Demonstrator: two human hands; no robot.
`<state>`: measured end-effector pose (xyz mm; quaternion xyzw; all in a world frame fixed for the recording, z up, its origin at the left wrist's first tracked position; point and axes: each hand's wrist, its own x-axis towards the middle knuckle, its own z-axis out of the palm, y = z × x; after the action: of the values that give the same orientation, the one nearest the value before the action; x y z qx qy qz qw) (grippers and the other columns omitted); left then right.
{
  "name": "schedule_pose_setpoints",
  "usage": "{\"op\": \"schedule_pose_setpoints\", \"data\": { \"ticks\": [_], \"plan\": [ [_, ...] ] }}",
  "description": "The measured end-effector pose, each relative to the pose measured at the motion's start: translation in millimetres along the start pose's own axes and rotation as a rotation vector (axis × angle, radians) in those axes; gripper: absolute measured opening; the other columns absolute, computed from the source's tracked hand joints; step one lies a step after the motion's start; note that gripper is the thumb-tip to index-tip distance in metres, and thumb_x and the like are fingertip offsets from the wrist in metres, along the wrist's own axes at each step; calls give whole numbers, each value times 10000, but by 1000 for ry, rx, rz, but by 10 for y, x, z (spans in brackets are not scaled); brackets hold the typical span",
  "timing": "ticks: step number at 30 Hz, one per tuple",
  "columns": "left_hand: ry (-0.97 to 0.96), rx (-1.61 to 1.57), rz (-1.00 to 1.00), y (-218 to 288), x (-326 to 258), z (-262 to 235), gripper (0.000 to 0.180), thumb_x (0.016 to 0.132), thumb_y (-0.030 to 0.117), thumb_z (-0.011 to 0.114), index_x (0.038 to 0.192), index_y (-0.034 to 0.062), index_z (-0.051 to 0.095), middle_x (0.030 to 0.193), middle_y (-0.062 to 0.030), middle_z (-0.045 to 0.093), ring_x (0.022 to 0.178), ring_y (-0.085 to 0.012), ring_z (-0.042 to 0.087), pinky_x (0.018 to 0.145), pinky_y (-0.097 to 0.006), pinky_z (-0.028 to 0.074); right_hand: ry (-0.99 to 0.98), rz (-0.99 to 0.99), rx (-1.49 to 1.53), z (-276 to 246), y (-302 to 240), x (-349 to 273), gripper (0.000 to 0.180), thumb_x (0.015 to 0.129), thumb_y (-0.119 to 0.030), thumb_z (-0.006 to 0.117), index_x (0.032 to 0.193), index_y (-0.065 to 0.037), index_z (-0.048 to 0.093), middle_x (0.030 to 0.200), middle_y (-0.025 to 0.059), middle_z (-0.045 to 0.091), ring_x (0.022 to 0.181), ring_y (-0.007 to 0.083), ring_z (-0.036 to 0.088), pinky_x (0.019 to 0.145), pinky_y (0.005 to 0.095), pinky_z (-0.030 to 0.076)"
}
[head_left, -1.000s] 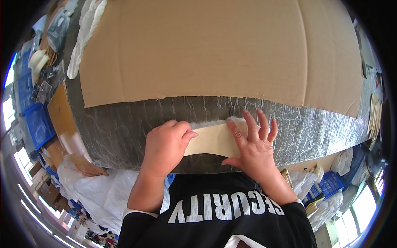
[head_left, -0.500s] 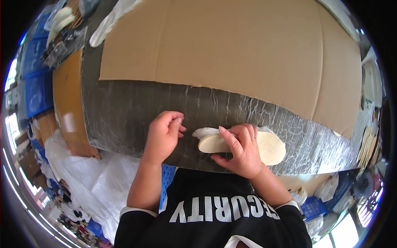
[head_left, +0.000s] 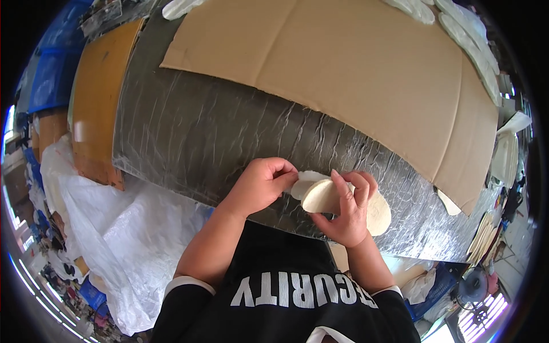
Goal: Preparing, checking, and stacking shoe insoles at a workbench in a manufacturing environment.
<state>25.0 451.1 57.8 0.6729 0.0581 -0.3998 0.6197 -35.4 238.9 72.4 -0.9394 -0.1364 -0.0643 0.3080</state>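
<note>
Over the near edge of the dark table, my right hand grips a cream-coloured insole around its middle, thumb on the near side and fingers on the far side. Behind the insole's left end, a thin, soft white piece sticks out. My left hand is closed in a pinch at the left edge of that white piece. Its fingertips appear to hold the edge, though they partly cover it. How far the white piece runs under the insole is hidden.
A large brown cardboard sheet covers the table's far part. White insole-shaped pieces lie at its far right, and a pale stack sits at the right edge. White plastic sheeting hangs at the near left, beside a yellow-brown board.
My left hand has moved right and now pinches the white piece's edge. The insole in my right hand has tilted, its left end lifting. The whole view has turned somewhat.
</note>
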Motion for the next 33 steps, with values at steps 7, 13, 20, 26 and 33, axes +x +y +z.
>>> {"op": "schedule_pose_setpoints", "data": {
  "ticks": [7, 13, 20, 26, 33],
  "plan": [
    [65, -36, 49, -85, 6, 59, 188, 971, 177, 600, 909, 3, 636, 775, -6, 629, 699, -65, 559, 629, -223, 466, 121, -107, 154, 34, 81, -95, 845, 491, -165, 833, 1274, -80, 526, 1084, 124, 546, 946, 324, 505, 821, 466, 384],
    [138, -39, 243, -54, -4, 197, 218, 965, 187, 620, 907, -23, 622, 763, -3, 592, 721, -61, 533, 631, -238, 455, 49, -135, 185, -7, 108, -106, 825, 500, -159, 826, 1267, -82, 533, 1089, 120, 549, 940, 312, 517, 805, 455, 381],
    [225, 107, 150, -110, 87, 220, 173, 927, 147, 654, 861, -13, 657, 703, 4, 618, 652, -55, 527, 600, -236, 450, 234, -301, 284, -25, 172, -235, 734, 559, -230, 840, 1208, -98, 523, 1039, 133, 509, 910, 315, 523, 781, 473, 402],
    [58, -175, 26, 19, 66, 243, 168, 906, 170, 693, 858, 11, 675, 732, 16, 630, 667, -56, 543, 603, -234, 449, 6, -171, 276, -79, 158, -167, 777, 540, -149, 856, 1246, -75, 541, 1072, 153, 526, 933, 336, 545, 764, 451, 471],
    [-69, -569, 144, -263, 120, 261, 193, 872, 202, 745, 869, 18, 684, 769, 9, 644, 713, -66, 560, 660, -232, 459, -85, -57, 375, -86, 164, -104, 896, 503, -136, 889, 1320, -69, 526, 1107, 145, 527, 970, 336, 544, 820, 432, 479]
  ]
}}
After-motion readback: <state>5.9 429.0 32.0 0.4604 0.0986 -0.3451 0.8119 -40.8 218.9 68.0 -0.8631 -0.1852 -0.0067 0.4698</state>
